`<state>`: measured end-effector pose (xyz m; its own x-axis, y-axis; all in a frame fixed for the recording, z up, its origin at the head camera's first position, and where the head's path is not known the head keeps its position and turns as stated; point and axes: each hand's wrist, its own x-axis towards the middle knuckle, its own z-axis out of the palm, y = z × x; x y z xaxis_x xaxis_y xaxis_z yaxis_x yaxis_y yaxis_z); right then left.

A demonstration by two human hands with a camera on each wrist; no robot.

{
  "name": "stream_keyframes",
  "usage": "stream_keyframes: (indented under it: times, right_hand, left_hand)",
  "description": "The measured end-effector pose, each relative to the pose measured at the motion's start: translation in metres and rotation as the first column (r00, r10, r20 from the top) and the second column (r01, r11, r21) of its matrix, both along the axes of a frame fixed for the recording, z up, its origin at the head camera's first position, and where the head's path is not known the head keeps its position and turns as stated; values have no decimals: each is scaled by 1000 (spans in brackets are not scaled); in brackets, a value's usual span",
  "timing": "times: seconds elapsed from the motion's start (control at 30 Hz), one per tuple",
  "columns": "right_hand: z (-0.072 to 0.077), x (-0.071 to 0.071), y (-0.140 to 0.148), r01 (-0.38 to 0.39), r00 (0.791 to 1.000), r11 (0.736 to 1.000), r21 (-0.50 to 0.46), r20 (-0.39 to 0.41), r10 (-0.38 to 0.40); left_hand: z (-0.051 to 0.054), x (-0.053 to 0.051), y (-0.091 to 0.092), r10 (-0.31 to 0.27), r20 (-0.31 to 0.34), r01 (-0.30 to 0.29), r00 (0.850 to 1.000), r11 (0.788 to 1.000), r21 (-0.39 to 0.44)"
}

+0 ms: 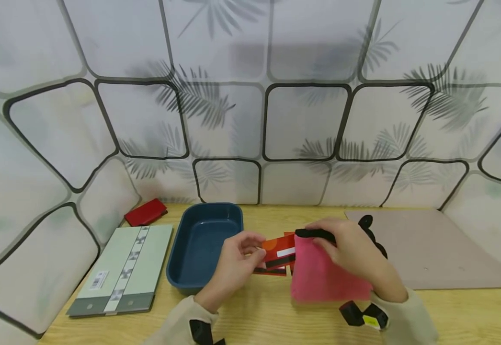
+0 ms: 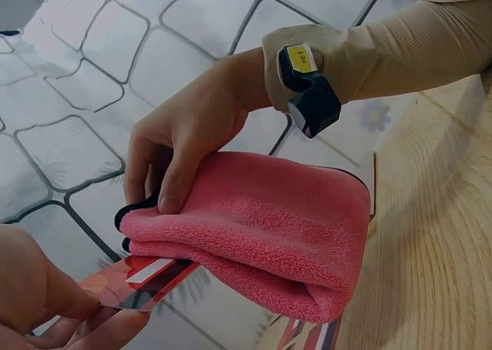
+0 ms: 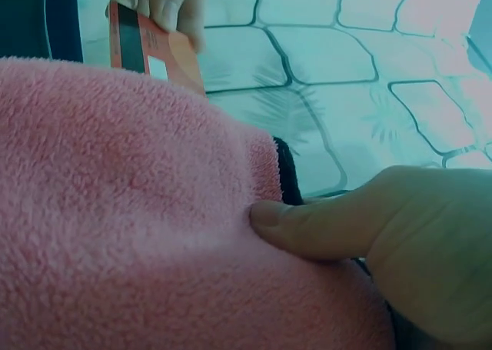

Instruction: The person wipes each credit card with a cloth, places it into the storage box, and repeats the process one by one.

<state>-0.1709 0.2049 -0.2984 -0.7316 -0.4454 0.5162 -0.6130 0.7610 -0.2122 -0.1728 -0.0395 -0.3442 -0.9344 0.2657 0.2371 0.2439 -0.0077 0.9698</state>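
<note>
My left hand pinches a red card with a white strip and a dark band between thumb and fingers. The card's far end lies against the edge of a fuzzy pink pouch; in the left wrist view the card meets the underside of the pink fabric. My right hand grips the pouch by its black-trimmed top edge, the thumb on the pink side. More red cards lie on the table behind and below the held one, partly hidden by it and the pouch.
A dark blue tray stands left of the hands. Further left lie a pale green folder and a red case. At the right is a flat beige mat, with black rounded pieces beside my right hand. A patterned curtain hangs behind.
</note>
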Motion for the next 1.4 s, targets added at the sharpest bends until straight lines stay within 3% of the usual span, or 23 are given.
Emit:
stream_keyframes:
  times: [0.23,0.5,0.67,0.8,1.03,1.27,1.4]
  right_hand:
    - [2,-1,8,77,997,997,29,6,-77]
    - [3,0,15,133,991,990,41,19,-134]
    - [9,3,20,132,990,991,36,34,-133]
    - [16,8,23,93,995,996,16,30,-93]
    - [16,10,20,-58,997,998,-26,-43,56]
    - [14,11,3,-175,984,983,-47,26,176]
    - [9,9,-5,-222,975,974,-54,23,223]
  left_hand:
    - [0,-2,-1,13,-13,-13,1000,1000,2]
    - [-1,-2,-3,116,-33,-116,993,993,-22]
    - [0,-3,-2,128,-23,-128,992,992,12]
    - [-1,-4,-1,131,-18,-130,991,991,17]
    - [-2,-5,1,126,1,-126,992,992,13]
    - [-2,-5,3,110,22,-110,994,994,28]
    - [-3,-5,4,97,21,-98,995,995,12]
